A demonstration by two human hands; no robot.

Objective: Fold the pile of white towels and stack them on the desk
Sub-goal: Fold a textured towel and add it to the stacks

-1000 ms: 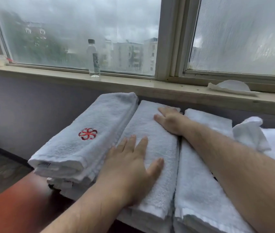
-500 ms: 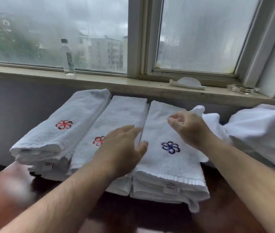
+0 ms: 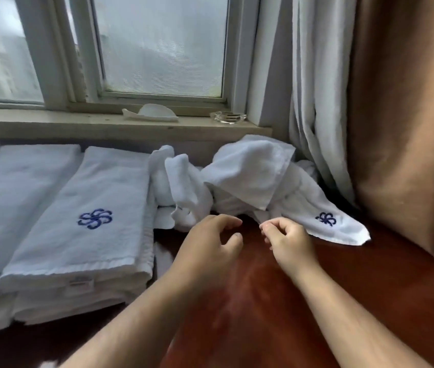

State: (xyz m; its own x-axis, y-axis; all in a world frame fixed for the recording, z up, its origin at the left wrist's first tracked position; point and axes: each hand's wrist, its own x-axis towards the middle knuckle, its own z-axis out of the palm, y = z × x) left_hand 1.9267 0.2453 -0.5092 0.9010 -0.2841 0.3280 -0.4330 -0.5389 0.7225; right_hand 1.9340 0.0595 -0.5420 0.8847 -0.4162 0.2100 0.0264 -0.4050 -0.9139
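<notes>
hands (image 3: 291, 239) beside crumpled towels (image 3: 250, 168)

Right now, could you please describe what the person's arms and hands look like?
The left forearm and right forearm are bare to the frame's edge, with fine hair and no sleeve in view. The left hand and right hand are bare too: no gloves, rings, watch or bracelet show.

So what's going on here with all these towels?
A person is folding white towels on a reddish desk below a window. Neat folded stacks lie on the left, the nearest showing a blue emblem. A crumpled pile of unfolded towels sits on the right by the curtain. The left hand hovers open just short of that pile. The right hand, fingers curled, is at a towel's edge, though whether it has pinched it is unclear.
</notes>
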